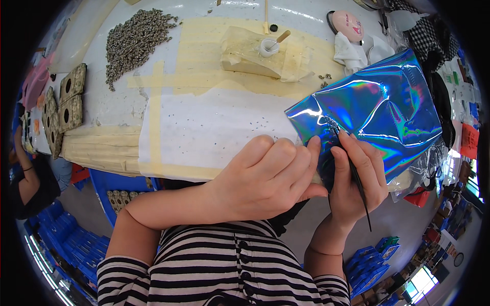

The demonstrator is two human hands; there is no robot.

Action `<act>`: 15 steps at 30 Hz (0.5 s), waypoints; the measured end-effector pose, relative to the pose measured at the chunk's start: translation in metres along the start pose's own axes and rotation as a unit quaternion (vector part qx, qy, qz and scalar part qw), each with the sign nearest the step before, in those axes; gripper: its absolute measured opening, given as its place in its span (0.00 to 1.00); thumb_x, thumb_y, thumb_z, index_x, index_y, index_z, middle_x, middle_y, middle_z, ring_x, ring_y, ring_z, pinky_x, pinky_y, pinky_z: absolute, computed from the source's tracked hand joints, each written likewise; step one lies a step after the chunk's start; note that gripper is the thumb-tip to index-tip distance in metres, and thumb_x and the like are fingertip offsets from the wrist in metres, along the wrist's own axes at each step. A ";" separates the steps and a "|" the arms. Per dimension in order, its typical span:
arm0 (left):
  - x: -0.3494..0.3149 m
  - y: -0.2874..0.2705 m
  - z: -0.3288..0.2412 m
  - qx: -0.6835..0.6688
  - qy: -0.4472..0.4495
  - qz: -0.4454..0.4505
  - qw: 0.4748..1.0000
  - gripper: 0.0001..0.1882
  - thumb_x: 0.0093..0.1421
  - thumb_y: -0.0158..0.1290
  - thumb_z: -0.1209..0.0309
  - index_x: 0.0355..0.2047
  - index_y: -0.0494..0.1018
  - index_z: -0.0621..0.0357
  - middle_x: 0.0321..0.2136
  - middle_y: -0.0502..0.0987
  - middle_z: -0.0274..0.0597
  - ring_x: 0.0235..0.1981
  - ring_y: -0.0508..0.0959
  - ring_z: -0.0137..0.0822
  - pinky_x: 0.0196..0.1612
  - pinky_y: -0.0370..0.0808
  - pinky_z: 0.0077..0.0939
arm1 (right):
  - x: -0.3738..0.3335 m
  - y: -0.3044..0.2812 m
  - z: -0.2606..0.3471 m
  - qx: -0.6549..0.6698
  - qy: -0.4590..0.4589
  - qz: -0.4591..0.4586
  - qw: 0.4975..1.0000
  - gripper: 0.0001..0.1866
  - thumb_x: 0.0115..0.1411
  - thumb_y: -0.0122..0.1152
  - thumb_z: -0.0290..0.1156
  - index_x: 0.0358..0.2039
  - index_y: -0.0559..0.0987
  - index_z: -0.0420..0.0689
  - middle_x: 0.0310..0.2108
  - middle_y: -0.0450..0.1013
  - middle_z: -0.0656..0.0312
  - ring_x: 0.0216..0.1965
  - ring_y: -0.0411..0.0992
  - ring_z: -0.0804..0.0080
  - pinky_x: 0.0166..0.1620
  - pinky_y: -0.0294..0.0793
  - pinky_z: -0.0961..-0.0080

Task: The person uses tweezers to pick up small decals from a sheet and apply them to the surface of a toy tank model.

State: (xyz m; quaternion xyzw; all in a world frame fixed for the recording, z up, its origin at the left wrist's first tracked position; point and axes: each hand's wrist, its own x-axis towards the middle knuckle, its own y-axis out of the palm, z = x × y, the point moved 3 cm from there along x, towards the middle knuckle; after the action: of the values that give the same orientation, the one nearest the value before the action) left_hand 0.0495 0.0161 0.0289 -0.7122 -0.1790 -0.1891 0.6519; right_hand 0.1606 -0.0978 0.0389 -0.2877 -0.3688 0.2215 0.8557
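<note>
Yellowish tape (155, 127) crosses the white worktable (199, 9). Near its edge the right hand (361, 176) pinches a slim black tool (365, 208), its tip at the shiny blue bag (377, 109) lying under the fingertips. Beside it the left hand (268, 176) curls; whether it grips anything I can't make out. Leftward lies a white sheet (199, 127); beyond, a white cup (269, 48).

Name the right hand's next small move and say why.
Probably ease the slim black tool into the small pieces: the right hand holds it with its tip close to them, where they lie clustered on the shiny blue sheet.
</note>
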 end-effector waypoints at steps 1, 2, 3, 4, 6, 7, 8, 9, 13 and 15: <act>0.000 0.000 0.000 0.000 0.000 0.000 1.000 0.31 0.60 0.51 0.44 0.47 0.80 0.58 0.26 0.64 0.33 0.31 0.65 0.34 0.33 0.65 0.27 | 0.000 0.000 -0.001 0.008 0.004 -0.006 1.000 0.14 0.46 0.74 0.22 0.36 0.85 0.39 0.31 0.78 0.58 0.34 0.76 0.65 0.42 0.79 0.70; 0.000 -0.001 0.000 0.000 0.001 0.000 1.000 0.31 0.60 0.50 0.44 0.47 0.80 0.59 0.26 0.64 0.33 0.31 0.65 0.34 0.33 0.65 0.27 | 0.001 0.000 -0.002 0.001 0.003 -0.002 1.000 0.14 0.46 0.74 0.23 0.36 0.85 0.39 0.31 0.79 0.59 0.34 0.75 0.65 0.42 0.77 0.70; 0.001 -0.001 0.000 -0.002 0.001 0.001 1.000 0.31 0.60 0.50 0.44 0.47 0.80 0.59 0.26 0.64 0.33 0.31 0.65 0.34 0.33 0.65 0.27 | 0.003 -0.003 -0.003 -0.006 0.003 0.003 1.000 0.13 0.46 0.74 0.23 0.36 0.85 0.39 0.30 0.79 0.59 0.34 0.75 0.65 0.42 0.76 0.71; 0.001 -0.001 0.000 -0.004 0.000 0.002 1.000 0.31 0.60 0.50 0.44 0.47 0.80 0.59 0.26 0.64 0.33 0.31 0.65 0.34 0.33 0.65 0.26 | 0.005 -0.004 -0.003 -0.013 0.002 0.007 1.000 0.13 0.47 0.74 0.24 0.36 0.85 0.39 0.30 0.79 0.60 0.34 0.74 0.65 0.42 0.75 0.71; 0.001 -0.001 0.000 -0.005 0.000 0.003 1.000 0.31 0.60 0.50 0.44 0.47 0.80 0.59 0.26 0.63 0.33 0.30 0.64 0.34 0.33 0.65 0.26 | 0.005 -0.004 -0.004 0.004 0.029 0.002 1.000 0.12 0.47 0.73 0.24 0.34 0.86 0.39 0.29 0.79 0.61 0.35 0.73 0.65 0.42 0.72 0.72; 0.001 -0.001 0.000 -0.004 -0.001 0.003 1.000 0.31 0.60 0.50 0.44 0.47 0.80 0.59 0.26 0.63 0.33 0.30 0.64 0.34 0.33 0.65 0.26 | 0.005 -0.004 -0.004 0.007 0.031 0.003 0.999 0.11 0.47 0.73 0.24 0.34 0.86 0.39 0.29 0.79 0.61 0.34 0.73 0.66 0.41 0.71 0.73; 0.001 -0.001 0.000 -0.003 -0.001 0.003 1.000 0.31 0.60 0.50 0.44 0.47 0.80 0.59 0.26 0.63 0.33 0.30 0.64 0.34 0.33 0.65 0.26 | 0.005 -0.004 -0.005 0.011 0.034 0.004 0.999 0.11 0.47 0.73 0.23 0.34 0.86 0.39 0.29 0.79 0.61 0.34 0.73 0.66 0.41 0.71 0.73; 0.001 -0.001 0.000 -0.004 -0.001 0.003 1.000 0.31 0.60 0.50 0.44 0.47 0.80 0.59 0.26 0.63 0.33 0.30 0.64 0.34 0.33 0.65 0.26 | 0.005 -0.004 -0.005 0.013 0.033 0.003 0.999 0.11 0.47 0.73 0.23 0.34 0.86 0.39 0.29 0.79 0.62 0.34 0.73 0.66 0.41 0.71 0.73; 0.002 -0.001 0.000 -0.007 0.000 0.004 1.000 0.31 0.60 0.50 0.44 0.47 0.80 0.59 0.26 0.63 0.33 0.29 0.64 0.34 0.33 0.65 0.26 | 0.005 -0.003 -0.006 0.015 0.025 -0.001 1.000 0.11 0.48 0.73 0.23 0.34 0.86 0.39 0.29 0.79 0.62 0.34 0.73 0.66 0.41 0.71 0.73; 0.002 -0.001 0.000 -0.006 0.000 0.004 1.000 0.31 0.60 0.51 0.44 0.47 0.80 0.59 0.26 0.63 0.33 0.29 0.64 0.34 0.33 0.65 0.26 | 0.005 -0.003 -0.006 0.016 0.023 -0.002 1.000 0.11 0.48 0.73 0.23 0.34 0.86 0.39 0.29 0.79 0.62 0.34 0.73 0.66 0.41 0.71 0.73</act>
State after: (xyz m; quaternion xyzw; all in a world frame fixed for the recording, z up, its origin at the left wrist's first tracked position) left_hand 0.0507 0.0166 0.0305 -0.7171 -0.1749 -0.1879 0.6480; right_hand 0.1682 -0.0992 0.0401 -0.2784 -0.3462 0.2190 0.8687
